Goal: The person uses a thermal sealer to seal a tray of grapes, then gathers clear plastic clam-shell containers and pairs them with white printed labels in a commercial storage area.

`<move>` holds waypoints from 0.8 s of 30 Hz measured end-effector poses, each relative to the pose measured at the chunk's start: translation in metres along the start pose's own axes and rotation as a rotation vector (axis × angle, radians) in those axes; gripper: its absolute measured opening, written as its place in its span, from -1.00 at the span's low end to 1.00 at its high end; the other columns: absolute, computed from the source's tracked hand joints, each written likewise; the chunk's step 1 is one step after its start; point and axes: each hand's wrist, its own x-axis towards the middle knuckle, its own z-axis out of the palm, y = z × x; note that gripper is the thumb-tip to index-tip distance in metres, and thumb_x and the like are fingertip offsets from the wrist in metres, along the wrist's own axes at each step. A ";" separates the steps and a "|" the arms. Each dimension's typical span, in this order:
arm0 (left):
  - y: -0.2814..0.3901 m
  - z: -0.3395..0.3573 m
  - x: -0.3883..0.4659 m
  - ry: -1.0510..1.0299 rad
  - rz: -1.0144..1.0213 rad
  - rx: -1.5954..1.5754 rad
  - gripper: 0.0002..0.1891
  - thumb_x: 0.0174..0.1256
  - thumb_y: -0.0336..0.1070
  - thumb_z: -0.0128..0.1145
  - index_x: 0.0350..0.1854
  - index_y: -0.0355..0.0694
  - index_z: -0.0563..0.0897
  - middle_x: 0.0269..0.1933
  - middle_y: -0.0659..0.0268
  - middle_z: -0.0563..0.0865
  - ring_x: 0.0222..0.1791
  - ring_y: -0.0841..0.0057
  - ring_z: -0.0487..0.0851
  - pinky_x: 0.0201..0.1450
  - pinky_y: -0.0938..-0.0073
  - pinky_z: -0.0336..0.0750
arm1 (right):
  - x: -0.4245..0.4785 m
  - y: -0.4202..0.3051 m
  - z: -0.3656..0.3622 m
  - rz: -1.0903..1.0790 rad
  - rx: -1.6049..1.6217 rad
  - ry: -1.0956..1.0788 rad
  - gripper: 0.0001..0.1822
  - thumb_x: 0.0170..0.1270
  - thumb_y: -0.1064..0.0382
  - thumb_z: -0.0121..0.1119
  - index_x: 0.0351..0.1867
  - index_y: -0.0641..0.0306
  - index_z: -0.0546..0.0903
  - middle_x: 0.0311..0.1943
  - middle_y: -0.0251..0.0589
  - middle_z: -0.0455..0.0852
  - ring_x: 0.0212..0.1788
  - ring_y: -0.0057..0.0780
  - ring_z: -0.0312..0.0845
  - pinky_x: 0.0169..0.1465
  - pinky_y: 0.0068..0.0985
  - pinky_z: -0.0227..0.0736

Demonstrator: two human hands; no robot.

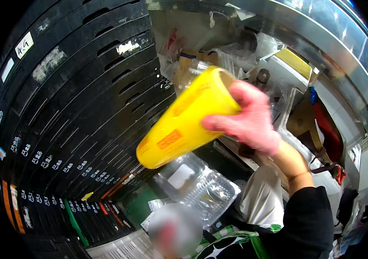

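Observation:
My right hand (252,119), in a pink knit glove, grips the near end of a yellow roll of plastic film (184,119). Its thumb presses the outside while the fingers reach around the rim at the hollow core. The roll is tilted, with its far end down and to the left, and bears red printing. Under it sits an open clear plastic clamshell container (216,194). A round blur at the bottom covers a pink patch, apparently my gloved left hand (167,233); its fingers and any hold on the container are hidden.
Black plastic crates (106,87) are stacked high along the left. A white slatted crate (122,246) lies at the bottom. On the right are a cardboard box (300,119), a white box with a yellow top (292,66), and a curved metal edge (342,42).

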 end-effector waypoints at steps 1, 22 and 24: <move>0.002 -0.001 0.002 0.012 0.003 -0.009 -0.51 0.29 0.07 -0.22 -0.14 -0.29 0.57 -0.21 0.15 0.61 -0.36 0.41 0.60 -0.33 0.45 0.51 | -0.006 -0.010 -0.014 0.061 0.044 0.046 -0.69 -0.27 0.26 0.42 -0.57 0.34 0.50 -0.53 -0.27 0.49 -0.46 -0.57 0.40 -0.39 -0.57 0.35; 0.100 -0.006 -0.077 -0.643 0.594 -0.497 -0.47 0.19 0.01 -0.03 -0.24 -0.53 0.54 -0.54 0.17 0.62 -0.49 0.49 0.57 -0.34 0.57 0.43 | -0.021 0.024 -0.112 0.353 -0.017 0.184 -0.74 -0.10 0.38 0.37 -0.44 0.35 0.49 -0.51 -0.31 0.59 -0.44 -0.66 0.52 -0.40 -0.66 0.47; 0.107 0.000 -0.084 -0.585 0.615 -0.475 -0.49 0.18 0.01 -0.01 -0.26 -0.51 0.56 -0.56 0.18 0.62 -0.50 0.49 0.56 -0.33 0.56 0.43 | -0.024 0.052 -0.106 0.378 -0.038 0.112 -0.76 -0.07 0.37 0.34 -0.39 0.34 0.51 -0.46 -0.31 0.60 -0.48 -0.66 0.51 -0.46 -0.64 0.44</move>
